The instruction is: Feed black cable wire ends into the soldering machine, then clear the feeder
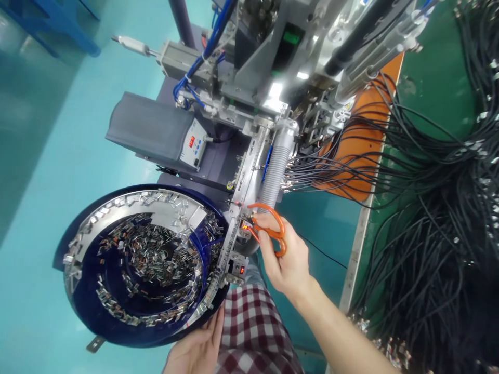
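Note:
My right hand (290,257) is closed around the orange handles of a pair of scissors (281,228). The scissors' tips are by the metal feed track (244,184), near a small sensor with a red display (245,226); the blades are hard to make out. A dark blue vibratory feeder bowl (88,317) holds many small shiny metal parts (163,254), some lined up along its spiral ledge. My left hand (200,343) lies against the bowl's lower outer side with its fingers stretched out, partly hidden under the rim.
A grey controller box (152,127) with a red display stands behind the bowl. The machine head (268,67) rises at the top, beside a ribbed grey hose (275,174). Black cables (421,249) pile on the green table at right, crossing an orange board (362,171).

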Tool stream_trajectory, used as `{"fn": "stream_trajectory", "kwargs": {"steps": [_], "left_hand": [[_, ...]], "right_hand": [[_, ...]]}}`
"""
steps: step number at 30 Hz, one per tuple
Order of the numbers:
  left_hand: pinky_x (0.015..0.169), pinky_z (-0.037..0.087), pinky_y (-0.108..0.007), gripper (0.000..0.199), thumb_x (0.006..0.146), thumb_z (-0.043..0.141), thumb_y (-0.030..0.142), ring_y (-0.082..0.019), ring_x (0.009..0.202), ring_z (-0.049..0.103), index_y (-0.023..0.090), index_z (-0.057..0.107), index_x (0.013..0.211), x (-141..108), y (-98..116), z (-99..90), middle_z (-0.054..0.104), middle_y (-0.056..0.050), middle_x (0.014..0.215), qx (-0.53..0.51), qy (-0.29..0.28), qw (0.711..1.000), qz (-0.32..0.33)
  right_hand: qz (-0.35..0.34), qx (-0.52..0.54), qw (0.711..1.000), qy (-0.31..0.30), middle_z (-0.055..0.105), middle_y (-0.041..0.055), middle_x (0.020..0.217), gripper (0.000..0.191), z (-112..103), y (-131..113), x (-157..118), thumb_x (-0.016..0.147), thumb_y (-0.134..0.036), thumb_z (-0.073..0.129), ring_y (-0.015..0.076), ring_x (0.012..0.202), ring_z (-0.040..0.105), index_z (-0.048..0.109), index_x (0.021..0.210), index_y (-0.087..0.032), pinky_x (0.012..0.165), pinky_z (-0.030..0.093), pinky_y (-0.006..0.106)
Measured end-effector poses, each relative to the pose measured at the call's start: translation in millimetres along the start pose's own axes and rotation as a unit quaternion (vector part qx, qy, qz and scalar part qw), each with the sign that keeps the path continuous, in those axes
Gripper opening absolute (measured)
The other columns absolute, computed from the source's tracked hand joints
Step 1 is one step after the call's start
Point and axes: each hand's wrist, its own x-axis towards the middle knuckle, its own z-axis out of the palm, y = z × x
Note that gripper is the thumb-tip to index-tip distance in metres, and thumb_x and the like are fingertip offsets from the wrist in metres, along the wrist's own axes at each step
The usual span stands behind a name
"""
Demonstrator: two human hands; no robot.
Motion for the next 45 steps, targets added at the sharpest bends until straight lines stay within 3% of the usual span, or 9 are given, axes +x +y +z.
{"fn": "stream_trajectory", "kwargs": {"steps": [8, 18, 37, 45], "left_hand": [[0.094, 0.051, -0.037, 0.068, 0.075, 0.034, -0.005, -0.024, 0.116, 0.055, 0.020, 0.040, 0.138, 0.5, 1.9, -0.1, 0.063, -0.011, 0.121, 0.016, 0.010, 1.000, 0.005], [0.094, 0.052, -0.036, 0.072, 0.075, 0.033, -0.005, -0.025, 0.114, 0.056, 0.022, 0.032, 0.142, -0.5, 1.8, -0.4, 0.063, -0.009, 0.122, 0.020, 0.015, 1.000, 0.007], [0.089, 0.055, -0.035, 0.069, 0.076, 0.033, -0.002, -0.024, 0.110, 0.059, 0.021, 0.035, 0.141, 3.9, 1.5, -7.3, 0.064, -0.010, 0.120, 0.027, 0.024, 0.999, 0.005], [0.093, 0.053, -0.037, 0.068, 0.077, 0.033, -0.002, -0.025, 0.116, 0.055, 0.020, 0.036, 0.140, 1.3, 1.4, -1.7, 0.062, -0.009, 0.123, 0.027, 0.011, 1.000, 0.009]], "right_hand": [[0.020, 0.010, 1.000, 0.011, 0.067, 0.0077, 0.097, 0.027, -0.3, -3.0, 2.3, 0.083, -0.007, 0.050, 0.0207, 0.095, 0.065, 0.054, 0.107, -0.020, 0.083, 0.055, 0.035], [-0.004, 0.008, 1.000, 0.008, 0.066, 0.0099, 0.102, 0.029, -0.4, 1.0, 1.3, 0.084, -0.007, 0.050, 0.0225, 0.100, 0.063, 0.053, 0.110, -0.020, 0.086, 0.054, 0.040], [0.004, -0.009, 1.000, 0.003, 0.066, 0.0096, 0.101, 0.027, 1.2, -3.0, 2.4, 0.085, -0.009, 0.049, 0.0217, 0.097, 0.065, 0.053, 0.109, -0.020, 0.082, 0.055, 0.036], [-0.004, -0.006, 1.000, -0.010, 0.065, 0.0109, 0.103, 0.030, -0.1, -2.9, 1.7, 0.084, -0.007, 0.049, 0.0221, 0.099, 0.063, 0.052, 0.111, -0.020, 0.085, 0.054, 0.038]]}}
